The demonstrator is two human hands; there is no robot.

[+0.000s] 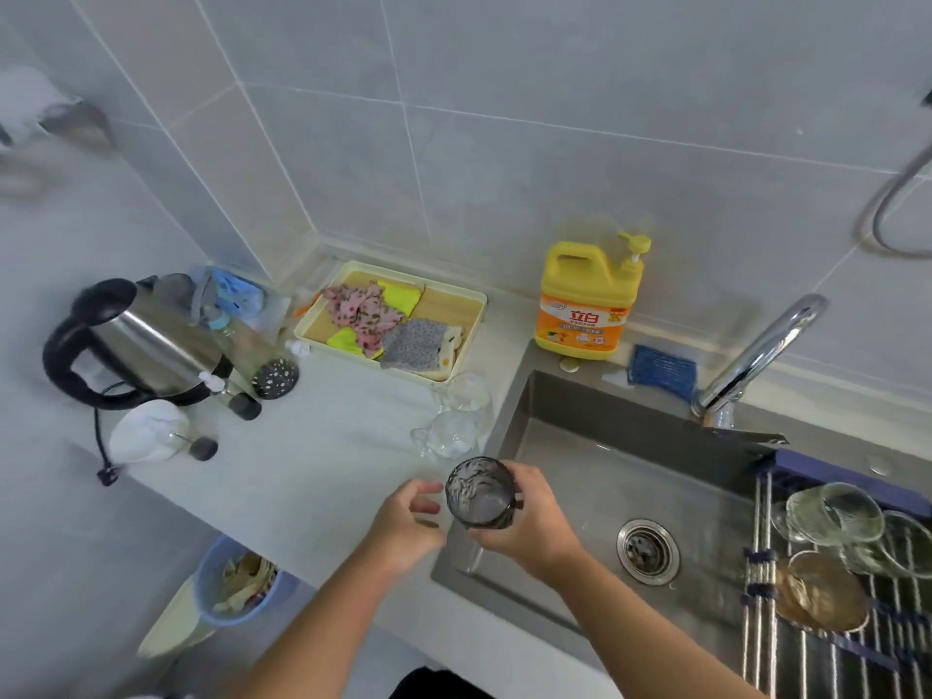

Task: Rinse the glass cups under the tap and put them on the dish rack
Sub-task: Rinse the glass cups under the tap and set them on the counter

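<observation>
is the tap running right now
Off, it seems: no stream falls from the tap into the sink, and the dark glass in the right hand is away from its spout.

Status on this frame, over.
Right hand grips dark glass cup at sink edge. Left hand loose beside it. Nothing between cup and tap.

Dark patterned glass cup (480, 492); brushed matt steel sink (605, 476); glossy chrome tap (761, 355); yellow plastic bottle (587, 302); shiny metal kettle (151, 340).
</observation>
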